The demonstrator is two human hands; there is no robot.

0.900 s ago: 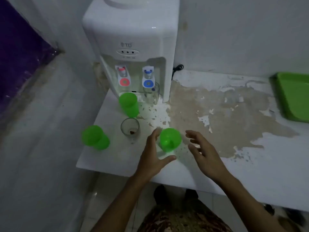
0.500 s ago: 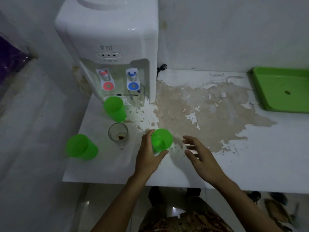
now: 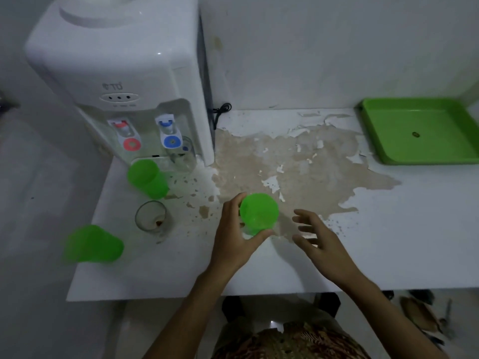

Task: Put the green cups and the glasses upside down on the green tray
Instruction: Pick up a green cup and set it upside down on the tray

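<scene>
My left hand [image 3: 234, 237] is wrapped around a green cup [image 3: 258, 212] standing mouth up near the middle of the white counter. Just right of that cup, my right hand [image 3: 320, 242] hovers with its fingers spread and holds nothing. A second green cup [image 3: 147, 178] stands in front of the dispenser, and a third green cup [image 3: 93, 244] sits at the counter's left edge. One glass [image 3: 153, 217] with a brown residue stands between them. Another clear glass [image 3: 181, 156] is under the blue tap. The green tray [image 3: 425, 156] lies at the far right with only a small speck in it.
A white water dispenser [image 3: 124, 73] fills the back left corner, its black cord [image 3: 220, 111] trailing along the wall. The counter [image 3: 388, 242] has a large patch of peeled, brownish surface in the middle. Its front edge runs just before my body.
My left hand has closed around the middle green cup. The view has swung right, so more of the green tray shows. My right hand stays open beside the cup.
</scene>
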